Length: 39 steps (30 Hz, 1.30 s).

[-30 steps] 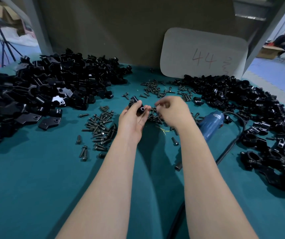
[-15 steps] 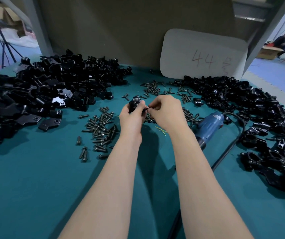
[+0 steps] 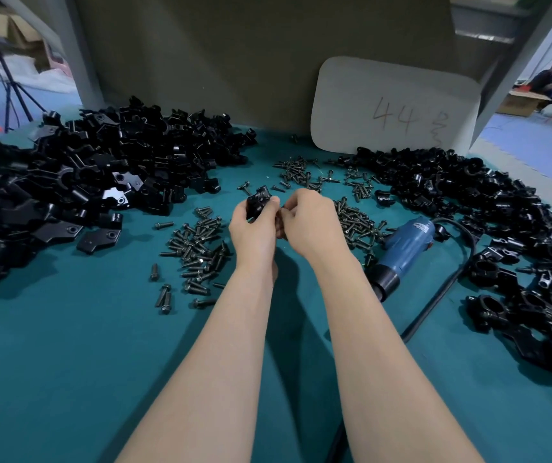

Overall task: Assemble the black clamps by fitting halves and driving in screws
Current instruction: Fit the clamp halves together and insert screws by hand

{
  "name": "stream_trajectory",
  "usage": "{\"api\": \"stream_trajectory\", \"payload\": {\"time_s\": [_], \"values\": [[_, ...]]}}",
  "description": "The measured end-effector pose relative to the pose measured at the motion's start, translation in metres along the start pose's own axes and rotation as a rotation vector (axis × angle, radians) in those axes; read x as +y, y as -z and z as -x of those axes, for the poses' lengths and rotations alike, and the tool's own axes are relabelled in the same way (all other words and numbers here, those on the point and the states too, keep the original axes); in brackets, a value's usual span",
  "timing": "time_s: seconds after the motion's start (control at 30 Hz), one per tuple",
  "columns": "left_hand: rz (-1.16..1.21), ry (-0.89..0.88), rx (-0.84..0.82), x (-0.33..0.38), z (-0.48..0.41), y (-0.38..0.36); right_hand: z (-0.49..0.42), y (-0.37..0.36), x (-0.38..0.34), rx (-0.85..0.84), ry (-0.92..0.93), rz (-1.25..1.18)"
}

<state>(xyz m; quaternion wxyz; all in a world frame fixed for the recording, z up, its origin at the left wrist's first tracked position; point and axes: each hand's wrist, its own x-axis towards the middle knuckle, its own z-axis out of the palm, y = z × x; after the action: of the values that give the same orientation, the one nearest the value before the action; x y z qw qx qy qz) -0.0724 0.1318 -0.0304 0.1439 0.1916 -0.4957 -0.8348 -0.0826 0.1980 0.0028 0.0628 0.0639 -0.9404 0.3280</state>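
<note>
My left hand [image 3: 254, 225] grips a small black clamp [image 3: 258, 201] above the middle of the green table. Right beside it, my right hand [image 3: 308, 222] has its fingertips pinched at the clamp's right side; the screw between them is hidden by the fingers. Loose dark screws [image 3: 198, 252] lie scattered left of my hands, and more screws [image 3: 354, 222] lie to the right. A big heap of black clamp halves [image 3: 77, 188] fills the left of the table.
A blue electric screwdriver [image 3: 405, 245] with a black cable [image 3: 448, 282] lies to the right of my right arm. A pile of black clamps [image 3: 508, 228] covers the right side. A white card marked 44 [image 3: 395, 108] leans against the back wall.
My right hand moved left from the screws to the clamp and now pinches at its side. My left hand kept hold of the clamp.
</note>
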Motion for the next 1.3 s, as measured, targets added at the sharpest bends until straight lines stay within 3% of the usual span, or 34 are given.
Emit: {"api": "stream_trajectory", "payload": {"time_s": [0.17,0.73,0.8,0.93,0.97,1.13,1.3], "values": [[0.021,0.032,-0.003,0.001,0.000,-0.001,0.001,-0.005,0.006,-0.027,0.027,0.168],[-0.052,0.006,0.015,0.000,-0.003,-0.001,0.004,0.006,0.001,-0.145,0.009,0.185],[-0.012,0.000,0.001,-0.001,-0.005,-0.002,0.002,0.023,0.005,-0.125,-0.080,0.128],[0.106,0.081,-0.028,-0.001,-0.009,0.000,0.003,0.074,0.042,0.176,-0.452,0.208],[0.119,0.103,-0.037,0.000,-0.011,0.000,0.006,0.082,0.052,0.187,-0.537,0.177],[0.137,0.155,-0.082,0.000,-0.010,-0.001,0.012,0.078,0.077,-0.075,-0.709,0.197],[0.112,0.168,-0.070,0.000,-0.011,-0.002,0.006,0.076,0.084,-0.062,-0.731,0.159]]}}
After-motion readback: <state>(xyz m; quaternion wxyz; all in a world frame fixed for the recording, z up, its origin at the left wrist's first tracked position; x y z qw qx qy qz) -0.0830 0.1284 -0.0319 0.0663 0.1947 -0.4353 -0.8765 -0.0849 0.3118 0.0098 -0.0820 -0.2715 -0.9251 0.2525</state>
